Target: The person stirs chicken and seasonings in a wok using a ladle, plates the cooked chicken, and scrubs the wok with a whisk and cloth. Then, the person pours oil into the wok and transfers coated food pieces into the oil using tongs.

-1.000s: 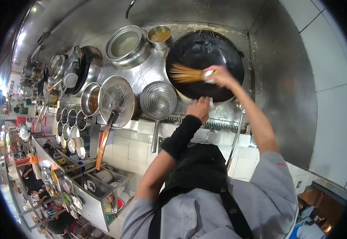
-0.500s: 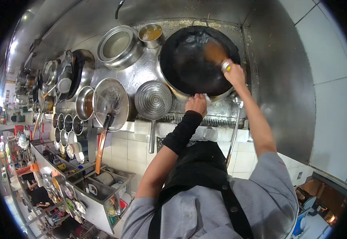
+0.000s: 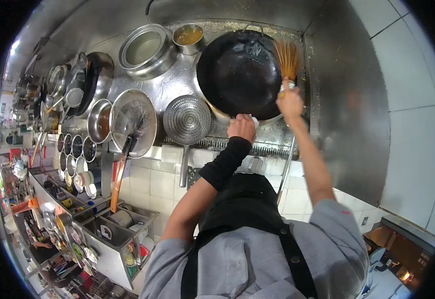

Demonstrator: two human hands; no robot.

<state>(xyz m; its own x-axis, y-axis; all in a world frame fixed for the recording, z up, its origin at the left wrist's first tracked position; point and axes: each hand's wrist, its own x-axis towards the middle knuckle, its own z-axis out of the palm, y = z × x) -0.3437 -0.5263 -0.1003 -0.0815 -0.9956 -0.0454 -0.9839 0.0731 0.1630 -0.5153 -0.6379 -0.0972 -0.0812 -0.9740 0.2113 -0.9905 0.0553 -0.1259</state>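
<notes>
A large black wok [image 3: 232, 79] sits on the stove in front of me, with a wet patch at its far side. My right hand [image 3: 291, 104] is closed round the bound handle of a bamboo wok brush [image 3: 286, 57]; the bristles point away from me at the wok's right rim. At the near rim, my left hand [image 3: 241, 128] is closed on a folded white cloth [image 3: 255, 121]. Under my right forearm runs the long handle of a ladle [image 3: 286, 167], its bowl hidden.
Left of the wok lie a perforated skimmer [image 3: 187, 119] and a mesh strainer [image 3: 133, 114]. Behind them stand a wide steel pot [image 3: 147, 70] and a small pot of yellowish liquid [image 3: 188, 36]. A steel wall [image 3: 347, 99] closes off the right side.
My right hand has carried the wok brush from inside the wok to its right rim, bristles now pointing away. My left hand stays at the near rim with the cloth.
</notes>
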